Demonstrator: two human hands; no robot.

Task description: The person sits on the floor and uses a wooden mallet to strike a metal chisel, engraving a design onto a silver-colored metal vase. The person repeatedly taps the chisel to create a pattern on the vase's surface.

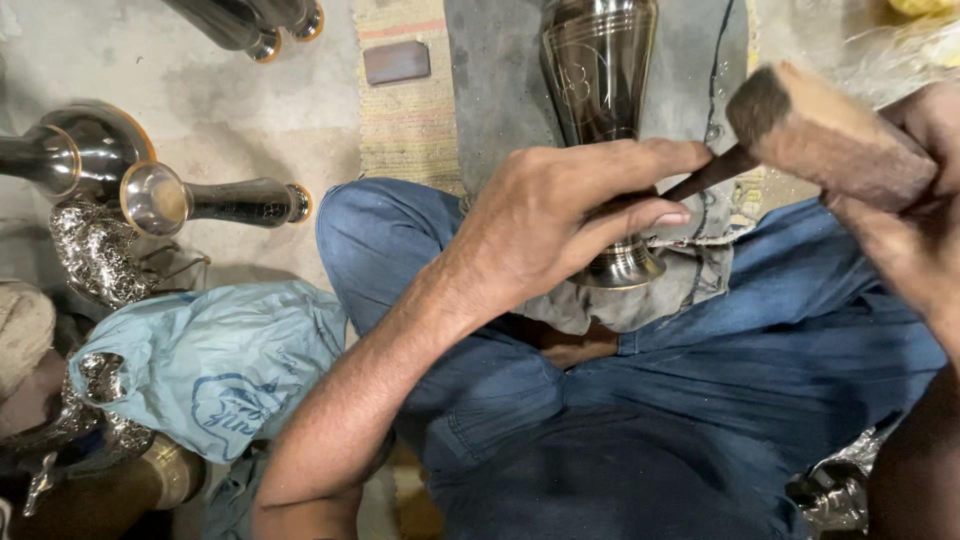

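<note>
Plastic bag (215, 365): lower left on the floor, just beside the person's knee; crumpled, soft, pale blue.
Print on bag: dark blue curved logo, on the side facing up.
Labels, signs, screens: none visible.

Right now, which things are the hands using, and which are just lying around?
In use: left hand, thin tool, dark metal vase, right hand, wooden mallet, grey cloth.

Lying about: other vases, blue bag, small dark block.
</note>
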